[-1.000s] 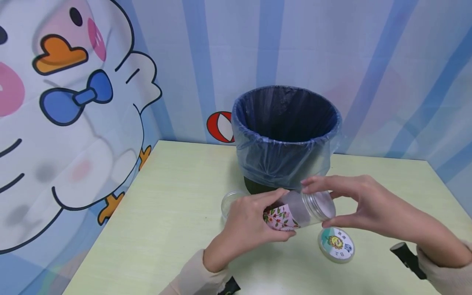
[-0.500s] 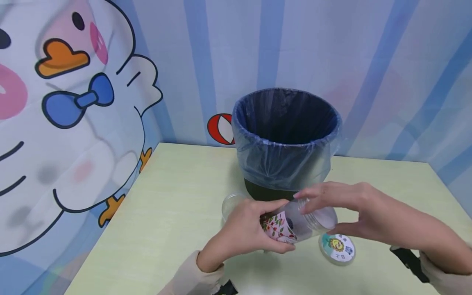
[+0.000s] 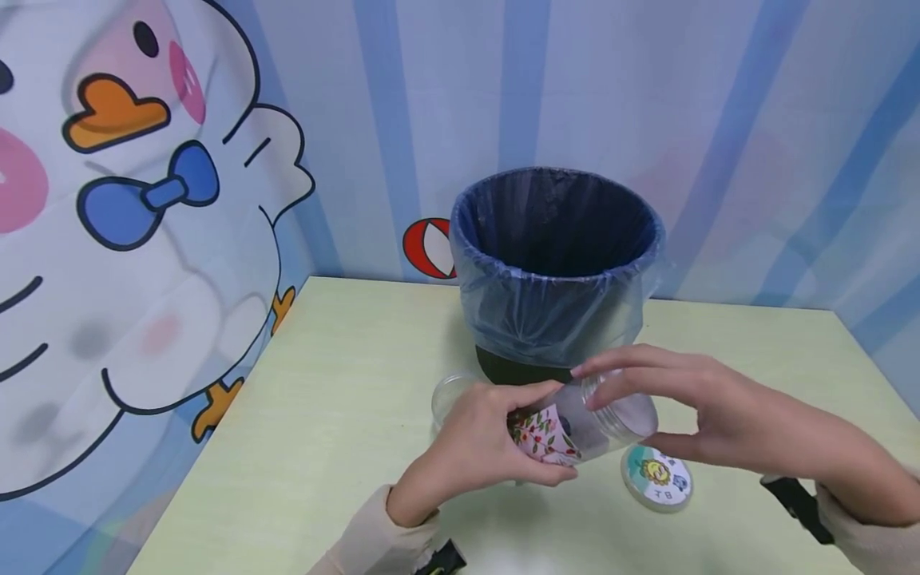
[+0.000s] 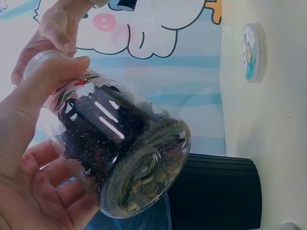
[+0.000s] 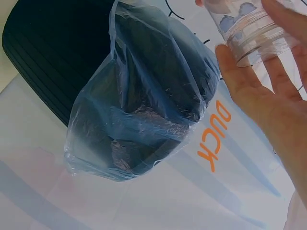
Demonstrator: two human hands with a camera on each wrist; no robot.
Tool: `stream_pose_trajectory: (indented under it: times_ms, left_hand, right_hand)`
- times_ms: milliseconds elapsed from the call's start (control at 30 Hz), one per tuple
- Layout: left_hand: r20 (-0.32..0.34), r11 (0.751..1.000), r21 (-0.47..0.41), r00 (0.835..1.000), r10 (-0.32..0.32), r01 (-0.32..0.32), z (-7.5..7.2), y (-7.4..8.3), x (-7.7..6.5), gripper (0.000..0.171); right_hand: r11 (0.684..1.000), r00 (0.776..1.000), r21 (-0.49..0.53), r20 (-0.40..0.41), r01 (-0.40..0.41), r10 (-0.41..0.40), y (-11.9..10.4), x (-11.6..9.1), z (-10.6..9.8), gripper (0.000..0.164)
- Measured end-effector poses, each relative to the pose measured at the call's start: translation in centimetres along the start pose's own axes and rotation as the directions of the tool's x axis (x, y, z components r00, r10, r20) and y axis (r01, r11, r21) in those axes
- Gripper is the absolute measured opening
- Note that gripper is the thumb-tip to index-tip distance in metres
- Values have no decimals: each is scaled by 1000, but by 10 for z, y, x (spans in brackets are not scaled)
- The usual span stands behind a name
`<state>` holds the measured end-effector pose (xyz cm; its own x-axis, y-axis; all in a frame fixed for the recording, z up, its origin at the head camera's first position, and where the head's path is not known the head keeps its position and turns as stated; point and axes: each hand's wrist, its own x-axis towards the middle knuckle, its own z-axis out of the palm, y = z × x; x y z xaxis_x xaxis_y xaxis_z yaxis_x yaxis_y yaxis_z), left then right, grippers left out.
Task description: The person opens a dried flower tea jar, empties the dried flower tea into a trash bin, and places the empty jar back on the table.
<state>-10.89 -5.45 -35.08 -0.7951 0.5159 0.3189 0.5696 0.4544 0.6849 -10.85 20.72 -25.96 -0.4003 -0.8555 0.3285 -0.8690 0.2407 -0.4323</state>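
Note:
A clear jar (image 3: 585, 427) with a pink floral label lies tilted in the air, its mouth end to the right. My left hand (image 3: 477, 439) grips the body, thumb along the near side and fingers behind it. Dark dried pieces (image 4: 98, 124) fill part of the jar towards its base in the left wrist view, with paler bits at the bottom. At the mouth end, my right hand (image 3: 707, 407) holds the threaded neck (image 5: 261, 36), fingers over the top and thumb beneath. A round lid (image 3: 657, 478) with a sunflower picture lies on the table below it.
Behind the hands stands a dark bin (image 4: 216, 191) lined with a blue plastic bag (image 3: 553, 315). Partly hidden by my left hand, a clear round container (image 3: 447, 395) sits on the pale table (image 3: 345, 431). A cartoon-printed cloth (image 3: 431, 96) hangs behind.
My right hand's fingers have shifted slightly left along the jar's neck, and the jar's mouth end has dipped a little. The lid, container and bin stay put.

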Motion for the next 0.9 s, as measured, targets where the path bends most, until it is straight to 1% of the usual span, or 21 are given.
stream_pose_trajectory:
  times_ms: [100, 167, 267, 333, 400, 467, 533, 600, 733, 833, 900]
  left_hand:
    - [-8, 1000, 7, 1000, 5, -5, 0, 0, 0, 75]
    - [-14, 1000, 11, 1000, 10, -10, 0, 1, 0, 75]
    - [-24, 1000, 10, 1000, 21, -21, -1, 1, 0, 74]
    - [-33, 1000, 10, 999, 20, -20, -1, 2, -1, 74]
    - [-46, 1000, 9, 999, 21, -21, -2, 2, -1, 74]
    - [-59, 1000, 21, 998, 21, -20, -2, 3, -2, 75]
    - [-68, 999, 38, 997, 24, -21, -3, 3, -3, 75]
    - [-78, 998, 60, 996, 33, -29, -4, 3, -4, 75]
    - [-101, 995, 91, 993, 60, -51, -5, 3, -3, 75]
    - [-120, 992, 107, 990, 73, -60, -6, 3, -3, 75]
    - [-128, 992, 110, 989, 71, -57, -8, 3, -3, 74]
  right_hand:
    - [998, 998, 31, 2, -60, 60, -1, 0, 1, 65]
    - [994, 994, 33, -13, -106, 107, -3, 0, 1, 61]
    - [988, 986, 2, -63, -157, 156, -4, 0, 2, 62]
    - [980, 976, -31, -94, -198, 194, -5, 0, 3, 65]
    - [967, 963, -41, -106, -253, 247, -7, 1, 3, 63]
    - [952, 949, -35, -100, -305, 300, -8, 1, 4, 60]
    - [942, 939, -19, -90, -334, 331, -10, 1, 4, 56]
    - [945, 942, -13, -88, -326, 323, -10, 2, 4, 56]
    - [971, 966, -18, -103, -240, 237, -8, 3, 2, 62]
    - [982, 978, -25, -100, -186, 183, -8, 3, 1, 68]
    - [985, 982, -35, -89, -169, 166, -8, 4, 0, 69]
